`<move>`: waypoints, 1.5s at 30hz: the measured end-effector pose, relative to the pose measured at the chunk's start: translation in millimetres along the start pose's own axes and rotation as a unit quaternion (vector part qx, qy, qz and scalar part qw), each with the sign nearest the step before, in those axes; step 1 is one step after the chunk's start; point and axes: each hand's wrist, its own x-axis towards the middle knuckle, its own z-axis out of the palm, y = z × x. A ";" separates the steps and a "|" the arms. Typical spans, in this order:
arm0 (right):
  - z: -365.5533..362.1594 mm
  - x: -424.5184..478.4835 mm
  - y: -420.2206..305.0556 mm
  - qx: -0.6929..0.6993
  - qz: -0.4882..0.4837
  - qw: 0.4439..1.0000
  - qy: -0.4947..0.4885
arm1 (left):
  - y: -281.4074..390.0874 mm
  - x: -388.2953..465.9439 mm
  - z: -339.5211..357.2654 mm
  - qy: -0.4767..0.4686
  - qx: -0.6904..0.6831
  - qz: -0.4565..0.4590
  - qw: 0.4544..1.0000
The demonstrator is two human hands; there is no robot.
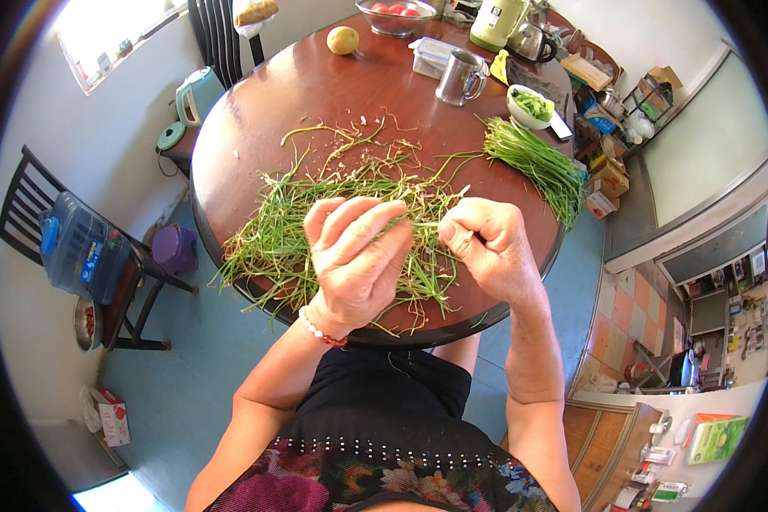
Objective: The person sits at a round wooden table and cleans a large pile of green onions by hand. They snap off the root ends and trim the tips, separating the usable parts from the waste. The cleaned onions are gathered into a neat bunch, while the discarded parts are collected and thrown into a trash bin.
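Note:
Both hands are raised over the near side of a round dark wooden table. A thin green stalk [427,225], like a chive, stretches between them. Its right end is pinched between thumb and bent forefinger of my right hand [489,246]. My left hand [358,253], with a beaded bracelet on the wrist, has its fingers curled around the other end; the thumb side is blurred. Beneath the hands spreads a loose heap of green and yellowed stalks [275,237] with roots and scraps. To the right lies a neat bundle of green chives [537,166], reaching over the table's edge.
Farther back on the table [262,121] stand a metal mug [459,78], a lidded plastic box [432,57], a bowl of greens [530,107], a yellow round fruit [343,40] and a green thermos [498,25]. A chair with a water container [83,246] is at left.

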 end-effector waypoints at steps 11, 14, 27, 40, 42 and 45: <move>-15.8 -6.7 8.2 0.151 0.126 0.973 0.124 | -76.1 -49.1 -43.9 -0.179 0.341 -0.189 0.903; -12.2 -5.2 8.3 0.153 0.131 0.972 0.121 | -68.5 -26.1 -46.5 -0.090 0.257 -0.162 0.949; 2.8 -2.4 -8.0 0.109 0.080 0.979 0.151 | -6.2 29.0 25.6 -0.118 -0.136 -0.082 0.980; -23.4 -15.2 4.8 0.305 -0.004 0.895 0.326 | -10.0 -1.7 24.1 -0.231 -0.123 -0.088 0.961; -54.8 -26.6 18.1 0.288 -0.028 0.880 0.378 | -22.1 -24.3 11.3 -0.272 -0.050 -0.093 0.956; -83.8 -36.7 21.4 0.238 -0.047 0.869 0.432 | -18.5 -49.7 0.0 -0.324 -0.032 -0.106 0.940</move>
